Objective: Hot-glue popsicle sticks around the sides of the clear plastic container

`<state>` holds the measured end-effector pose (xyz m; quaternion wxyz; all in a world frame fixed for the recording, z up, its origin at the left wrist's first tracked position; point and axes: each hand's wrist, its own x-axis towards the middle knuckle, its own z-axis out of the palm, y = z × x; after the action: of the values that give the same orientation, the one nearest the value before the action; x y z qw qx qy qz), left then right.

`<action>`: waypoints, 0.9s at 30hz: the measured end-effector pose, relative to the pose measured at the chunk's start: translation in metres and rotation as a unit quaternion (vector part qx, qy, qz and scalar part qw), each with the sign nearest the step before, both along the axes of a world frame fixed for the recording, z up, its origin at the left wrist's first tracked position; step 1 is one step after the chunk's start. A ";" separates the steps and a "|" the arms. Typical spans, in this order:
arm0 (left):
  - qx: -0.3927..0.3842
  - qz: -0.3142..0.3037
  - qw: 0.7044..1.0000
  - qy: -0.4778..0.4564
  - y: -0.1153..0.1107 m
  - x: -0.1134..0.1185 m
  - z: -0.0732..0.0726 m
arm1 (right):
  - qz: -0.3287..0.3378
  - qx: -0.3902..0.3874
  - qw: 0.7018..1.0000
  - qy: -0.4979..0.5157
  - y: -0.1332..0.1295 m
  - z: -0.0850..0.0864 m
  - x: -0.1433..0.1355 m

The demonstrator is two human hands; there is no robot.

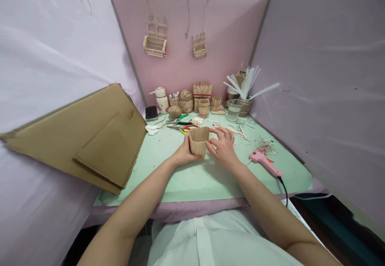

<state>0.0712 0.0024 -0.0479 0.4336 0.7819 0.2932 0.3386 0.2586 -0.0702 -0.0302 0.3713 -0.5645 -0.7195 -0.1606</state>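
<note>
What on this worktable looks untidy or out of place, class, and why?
Wood scraps lie loose around the pink glue gun, unlike the grouped containers behind. A large cardboard sheet juts past the table's left edge, looking askew.

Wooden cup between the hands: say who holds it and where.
The left hand grips the wooden cup by its left side and lower part; the right hand's fingers are at its right side.

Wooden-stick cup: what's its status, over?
Left hand gripping wooden-stick cup. Right hand fingers at its rim. Pink glue gun lying right, clear of both hands.
</note>
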 end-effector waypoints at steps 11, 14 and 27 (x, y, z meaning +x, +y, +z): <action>0.014 -0.008 1.000 -0.011 0.003 0.000 -0.003 | 0.004 -0.046 0.999 -0.009 -0.007 -0.013 -0.003; 0.015 -0.010 1.000 -0.017 0.004 0.000 -0.005 | 0.002 -0.040 0.999 -0.027 -0.007 -0.018 -0.004; 0.026 -0.013 1.000 -0.012 0.005 0.000 -0.008 | -0.041 -0.023 0.996 -0.072 -0.010 -0.031 -0.007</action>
<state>0.0712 0.0077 -0.0562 0.4213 0.7923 0.2688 0.3500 0.2514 -0.0804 -0.0614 0.2990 -0.5892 -0.7237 -0.1995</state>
